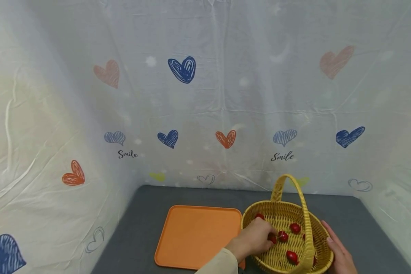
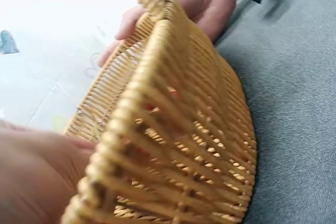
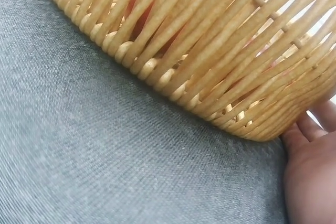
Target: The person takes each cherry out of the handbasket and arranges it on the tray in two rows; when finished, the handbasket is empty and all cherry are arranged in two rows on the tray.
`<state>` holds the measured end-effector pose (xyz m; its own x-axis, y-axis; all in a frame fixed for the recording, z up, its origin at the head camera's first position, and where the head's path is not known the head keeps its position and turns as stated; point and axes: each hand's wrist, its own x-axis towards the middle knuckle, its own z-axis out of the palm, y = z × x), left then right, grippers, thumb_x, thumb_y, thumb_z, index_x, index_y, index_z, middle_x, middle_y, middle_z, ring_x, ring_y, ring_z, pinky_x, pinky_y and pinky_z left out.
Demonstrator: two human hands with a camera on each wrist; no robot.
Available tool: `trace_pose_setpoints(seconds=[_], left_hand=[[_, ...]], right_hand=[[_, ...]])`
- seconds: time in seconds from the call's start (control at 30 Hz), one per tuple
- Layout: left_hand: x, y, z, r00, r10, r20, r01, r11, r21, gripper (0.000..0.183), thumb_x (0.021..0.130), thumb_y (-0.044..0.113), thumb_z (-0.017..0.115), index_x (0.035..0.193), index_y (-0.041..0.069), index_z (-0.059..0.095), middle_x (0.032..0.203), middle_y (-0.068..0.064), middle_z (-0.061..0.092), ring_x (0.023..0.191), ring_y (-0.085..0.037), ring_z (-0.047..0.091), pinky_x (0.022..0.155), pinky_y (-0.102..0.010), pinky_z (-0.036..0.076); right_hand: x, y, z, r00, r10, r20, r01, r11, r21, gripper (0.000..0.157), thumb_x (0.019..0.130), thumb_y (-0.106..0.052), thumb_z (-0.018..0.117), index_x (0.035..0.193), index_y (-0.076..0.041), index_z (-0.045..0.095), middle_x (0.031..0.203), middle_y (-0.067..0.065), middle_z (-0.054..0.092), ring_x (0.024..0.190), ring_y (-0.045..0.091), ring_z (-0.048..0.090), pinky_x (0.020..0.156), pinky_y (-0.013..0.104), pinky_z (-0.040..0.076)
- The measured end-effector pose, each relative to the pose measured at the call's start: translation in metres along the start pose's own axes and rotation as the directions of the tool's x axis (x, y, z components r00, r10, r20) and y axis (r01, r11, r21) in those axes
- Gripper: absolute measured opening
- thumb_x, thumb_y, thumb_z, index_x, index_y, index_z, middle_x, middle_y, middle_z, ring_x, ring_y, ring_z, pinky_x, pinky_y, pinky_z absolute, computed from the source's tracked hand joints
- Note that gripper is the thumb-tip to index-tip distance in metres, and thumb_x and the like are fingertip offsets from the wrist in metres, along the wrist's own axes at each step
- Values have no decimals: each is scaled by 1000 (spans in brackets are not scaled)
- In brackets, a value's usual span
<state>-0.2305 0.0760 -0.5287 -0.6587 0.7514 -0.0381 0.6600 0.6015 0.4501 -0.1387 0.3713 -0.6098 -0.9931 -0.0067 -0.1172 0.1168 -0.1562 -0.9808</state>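
Note:
A yellow woven basket [image 1: 280, 201] with an arched handle stands on the grey table, holding several small round red fruits [image 1: 292, 257]. My left hand [image 1: 255, 236] reaches over its left rim, fingers bent downward among the fruits. One red fruit [image 1: 283, 236], with a thin stem, sits right at the fingertips, and another is partly covered by them. I cannot tell if the fingers pinch one. My right hand [image 1: 342, 255] rests against the basket's right outer side, its fingers extended along the weave. In the right wrist view, the fingers [image 3: 310, 127] touch the basket's lower side.
An orange rectangular tray [image 1: 198, 236] lies flat just left of the basket, beneath my left forearm's reach. Grey cloth [image 1: 130, 243] covers the table. A white curtain [image 1: 205, 95] printed with hearts hangs behind and along both sides.

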Motion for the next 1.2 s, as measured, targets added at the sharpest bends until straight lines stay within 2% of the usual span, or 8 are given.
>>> trace_pose_setpoints(seconds=[0.07, 0.17, 0.37, 0.53, 0.6, 0.77, 0.9, 1.2], left_hand=[[-2, -3, -3, 998, 59, -12, -60, 998, -21, 35, 99, 12, 80, 131, 25, 82, 117, 18, 80, 90, 11, 67, 70, -7, 48], [-7, -6, -8, 993, 114, -38, -116, 992, -55, 35, 101, 15, 80, 134, 23, 80, 117, 16, 80, 89, 13, 66, 71, -5, 49], [-24, -9, -14, 981, 137, -135, -155, 978, -138, 33, 100, 19, 83, 133, 18, 80, 111, 15, 81, 84, 18, 64, 75, -4, 50], [-37, -11, -23, 980, 112, -167, -146, 968, -205, 33, 101, 24, 83, 134, 22, 80, 113, 17, 81, 62, 12, 49, 61, -8, 45], [-44, -12, -27, 980, 102, -172, -142, 961, -236, 33, 102, 23, 81, 135, 23, 80, 120, 16, 80, 67, 11, 54, 66, -9, 47], [-61, -14, -40, 973, 91, -213, -150, 948, -281, 33, 104, 17, 78, 137, 20, 78, 130, 10, 79, 114, 7, 68, 92, -15, 58], [-76, -20, -51, 959, 95, -268, -173, 942, -287, 35, 105, 14, 76, 139, 17, 76, 132, 5, 79, 118, 2, 70, 96, -21, 61], [-114, -57, -63, 923, -18, -384, -133, 922, -364, 35, 101, 7, 79, 136, 13, 77, 129, 0, 80, 118, -8, 74, 100, -26, 61]], right_hand=[[0, 0, -1, 1000, -3, 12, 3, 1000, 7, 69, 120, -47, 33, 176, -33, -6, 126, -50, 52, 112, -19, 59, 86, 24, 61], [0, 0, -1, 1000, 0, 20, 0, 1000, 6, 70, 120, -47, 32, 176, -33, -7, 129, -48, 52, 112, -18, 60, 87, 25, 62], [1, -1, 0, 1000, 6, 12, -6, 1000, 2, 70, 120, -48, 33, 176, -33, -6, 127, -49, 51, 112, -18, 60, 87, 25, 61], [0, 0, -1, 999, -28, 18, 28, 999, 21, 67, 120, -44, 33, 176, -35, -3, 129, -47, 53, 114, -18, 61, 87, 23, 61], [-1, 0, -1, 999, -36, 23, 35, 999, 23, 67, 120, -43, 33, 176, -35, -3, 130, -47, 54, 114, -17, 61, 87, 23, 61], [-1, -1, -3, 999, -10, 32, 10, 1000, 20, 67, 120, -46, 32, 176, -37, -5, 129, -48, 53, 113, -17, 61, 87, 25, 62], [-1, -2, -4, 999, 4, 33, -5, 1000, 20, 68, 120, -47, 32, 175, -37, -6, 129, -48, 53, 113, -17, 61, 87, 26, 62], [0, -2, -1, 1000, 15, 27, -16, 1000, 12, 69, 120, -48, 32, 175, -37, -7, 127, -48, 53, 111, -17, 62, 87, 28, 63]])
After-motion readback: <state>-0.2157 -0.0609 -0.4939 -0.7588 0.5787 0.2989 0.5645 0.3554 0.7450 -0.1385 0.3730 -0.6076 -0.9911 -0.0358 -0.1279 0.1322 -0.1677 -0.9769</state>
